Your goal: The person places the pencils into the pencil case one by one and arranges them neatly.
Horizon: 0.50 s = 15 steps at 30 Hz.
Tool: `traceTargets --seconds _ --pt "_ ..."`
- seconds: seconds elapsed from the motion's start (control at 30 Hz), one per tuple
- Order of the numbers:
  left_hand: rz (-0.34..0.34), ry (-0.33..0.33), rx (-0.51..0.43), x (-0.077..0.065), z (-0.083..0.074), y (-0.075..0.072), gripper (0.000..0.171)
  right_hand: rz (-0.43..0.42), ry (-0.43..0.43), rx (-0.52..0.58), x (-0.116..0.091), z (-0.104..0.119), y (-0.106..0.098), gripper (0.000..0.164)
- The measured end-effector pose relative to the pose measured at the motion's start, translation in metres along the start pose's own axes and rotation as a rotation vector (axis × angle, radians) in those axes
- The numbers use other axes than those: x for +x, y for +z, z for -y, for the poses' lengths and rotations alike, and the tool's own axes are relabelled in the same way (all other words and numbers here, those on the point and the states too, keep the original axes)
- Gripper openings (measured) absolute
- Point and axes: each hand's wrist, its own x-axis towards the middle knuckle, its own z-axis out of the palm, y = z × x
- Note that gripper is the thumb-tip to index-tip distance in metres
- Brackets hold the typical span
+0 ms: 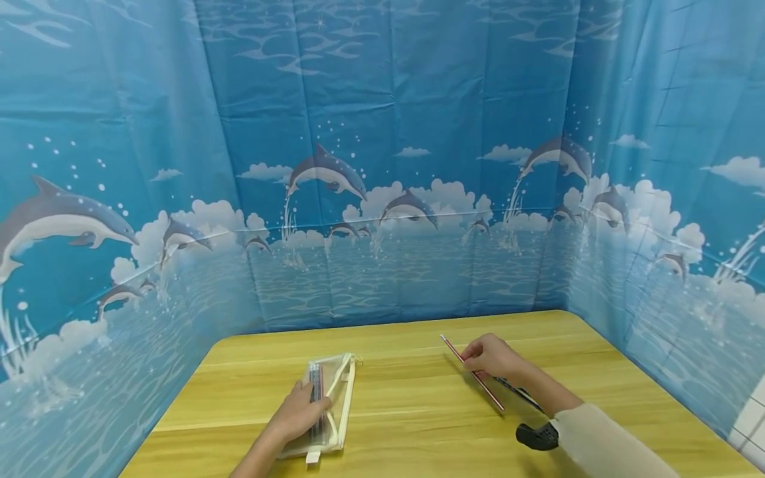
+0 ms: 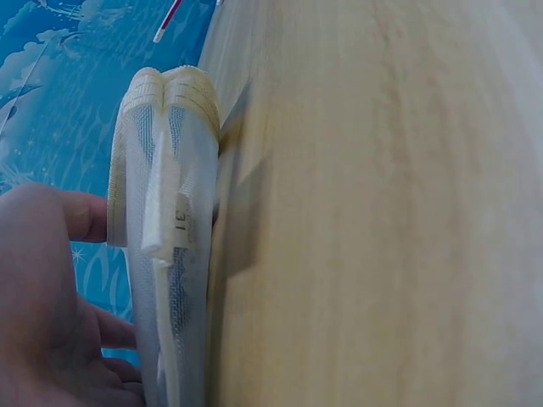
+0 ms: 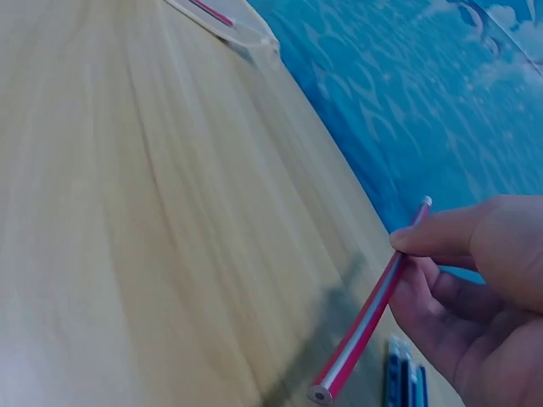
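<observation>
A translucent pencil pouch (image 1: 339,405) with a cream zipper lies at the left of the table, several pencils (image 1: 317,378) showing inside it. Flat on top of it rests my left hand (image 1: 301,410); in the left wrist view its fingers touch the upper face of the pouch (image 2: 191,254). Over the right part of the table, my right hand (image 1: 491,355) pinches a red pencil with a pale stripe (image 3: 361,331) between thumb and fingers. The pencil's flat, unsharpened end points toward me, its white-tipped end away. Under this hand lie several dark blue pencils (image 3: 405,377), partly hidden by it.
The yellow wood-grain table (image 1: 406,411) has its far edge close to a blue dolphin-print curtain (image 1: 406,265), which also runs along both sides. A black wrist-worn device (image 1: 538,437) sits by the right sleeve (image 1: 603,438).
</observation>
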Motion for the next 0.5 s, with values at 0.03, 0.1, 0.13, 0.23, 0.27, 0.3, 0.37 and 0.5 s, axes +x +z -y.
traceTargets --seconds 0.03,0.1,0.13,0.23,0.27,0.3,0.37,0.5 --pt "0.001 -0.002 -0.005 0.000 0.000 -0.001 0.083 0.001 0.005 0.008 0.001 0.001 0.003 0.018" --pt "0.001 -0.007 -0.013 0.000 -0.001 -0.002 0.083 0.006 0.020 0.031 0.004 0.003 0.009 0.018" --pt "0.000 -0.009 -0.015 0.000 -0.001 -0.002 0.083 0.008 0.024 0.040 0.005 0.003 0.013 0.017" --pt "-0.001 -0.006 -0.009 0.000 0.000 -0.001 0.083 0.023 0.034 0.059 0.006 0.002 0.022 0.016" --pt "-0.002 -0.002 -0.004 -0.001 0.000 0.000 0.083 0.022 0.038 0.066 0.005 0.003 0.025 0.016" --pt "-0.004 0.000 -0.002 -0.001 0.000 0.000 0.083 0.018 0.042 0.072 0.005 0.004 0.028 0.015" --pt "-0.007 0.004 -0.001 -0.001 0.000 0.001 0.082 0.010 0.045 0.083 0.006 0.007 0.035 0.015" --pt "-0.009 -0.006 -0.003 -0.002 -0.001 0.002 0.082 -0.012 0.068 0.104 0.006 0.014 0.048 0.013"
